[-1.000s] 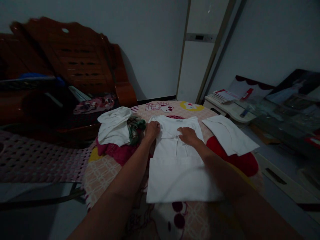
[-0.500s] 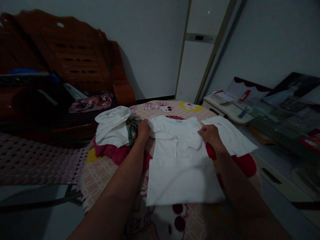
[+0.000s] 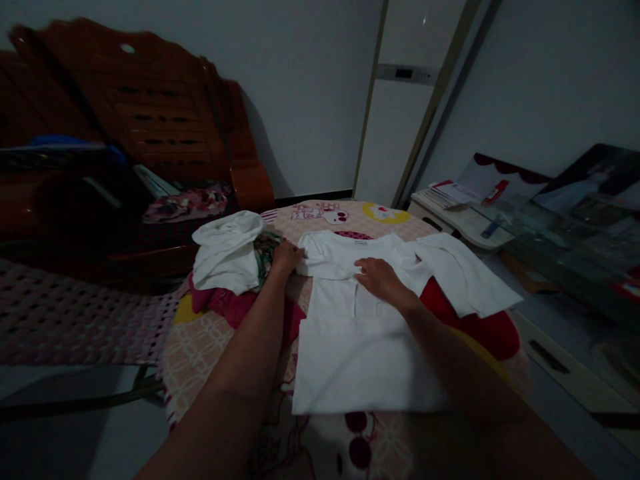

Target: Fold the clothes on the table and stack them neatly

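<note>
The left hand (image 3: 287, 257) pinches the sleeve edge (image 3: 320, 257) of a white shirt (image 3: 350, 363), spread centrally on a round peach-patterned tablecloth (image 3: 205, 347); the right hand (image 3: 379, 277) bends over the chest, its grip impossible to tell. Light, even tension should flatten the sleeves without dragging the fold. The soft, thin-looking fabric ripples above a smooth, near-rectangular lower panel.

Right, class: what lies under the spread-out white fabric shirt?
Pale pink patterned tablecloth shows around the white fabric shirt. Whatever lies directly underneath is covered and cannot be seen.
</note>
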The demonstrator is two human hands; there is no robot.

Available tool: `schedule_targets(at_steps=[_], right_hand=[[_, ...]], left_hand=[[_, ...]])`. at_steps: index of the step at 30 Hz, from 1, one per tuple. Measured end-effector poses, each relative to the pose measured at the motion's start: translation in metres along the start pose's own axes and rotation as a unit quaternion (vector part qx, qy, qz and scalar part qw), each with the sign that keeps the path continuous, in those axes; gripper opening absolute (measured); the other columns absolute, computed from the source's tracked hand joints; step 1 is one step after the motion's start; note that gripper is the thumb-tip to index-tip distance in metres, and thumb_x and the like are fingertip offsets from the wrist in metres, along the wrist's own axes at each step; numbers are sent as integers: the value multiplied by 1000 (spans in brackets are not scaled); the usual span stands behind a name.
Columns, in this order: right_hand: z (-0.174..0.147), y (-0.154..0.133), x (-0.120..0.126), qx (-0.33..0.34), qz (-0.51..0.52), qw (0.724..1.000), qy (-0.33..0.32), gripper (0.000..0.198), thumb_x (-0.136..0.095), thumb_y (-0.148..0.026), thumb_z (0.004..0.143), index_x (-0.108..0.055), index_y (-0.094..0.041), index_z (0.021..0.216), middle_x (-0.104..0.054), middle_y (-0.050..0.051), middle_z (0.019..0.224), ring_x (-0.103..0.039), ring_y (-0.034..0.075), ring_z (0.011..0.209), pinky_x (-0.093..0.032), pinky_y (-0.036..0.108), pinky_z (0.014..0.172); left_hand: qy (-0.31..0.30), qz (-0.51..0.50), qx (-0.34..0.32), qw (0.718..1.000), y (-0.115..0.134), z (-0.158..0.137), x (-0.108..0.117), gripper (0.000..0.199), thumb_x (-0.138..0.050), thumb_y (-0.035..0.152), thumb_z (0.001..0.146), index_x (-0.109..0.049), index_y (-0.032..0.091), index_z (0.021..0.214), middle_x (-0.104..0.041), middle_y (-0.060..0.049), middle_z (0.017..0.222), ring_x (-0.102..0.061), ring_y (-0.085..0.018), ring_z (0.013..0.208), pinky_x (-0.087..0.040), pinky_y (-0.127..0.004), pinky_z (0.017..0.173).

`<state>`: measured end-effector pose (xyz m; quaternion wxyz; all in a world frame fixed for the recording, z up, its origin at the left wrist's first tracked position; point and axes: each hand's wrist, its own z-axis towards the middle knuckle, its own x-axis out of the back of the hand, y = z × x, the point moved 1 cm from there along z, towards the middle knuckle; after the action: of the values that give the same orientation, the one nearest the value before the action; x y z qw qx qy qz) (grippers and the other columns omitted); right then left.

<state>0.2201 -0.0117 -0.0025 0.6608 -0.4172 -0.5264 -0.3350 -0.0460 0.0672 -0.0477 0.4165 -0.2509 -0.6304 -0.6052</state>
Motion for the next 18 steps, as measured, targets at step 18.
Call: schedule_targets(at_steps=[18], right_hand=[[7,6,-29,-150,416,895,54,7,-62,-22,78,-66,-16,76,-58,-5,55,-54,9,42,-40,18,41]], left_hand=[[52,-303,15,952,21,4,-9,15,-66,23,69,-71,14,80,-71,-4,75,-63,-16,69,-46,-22,61]])
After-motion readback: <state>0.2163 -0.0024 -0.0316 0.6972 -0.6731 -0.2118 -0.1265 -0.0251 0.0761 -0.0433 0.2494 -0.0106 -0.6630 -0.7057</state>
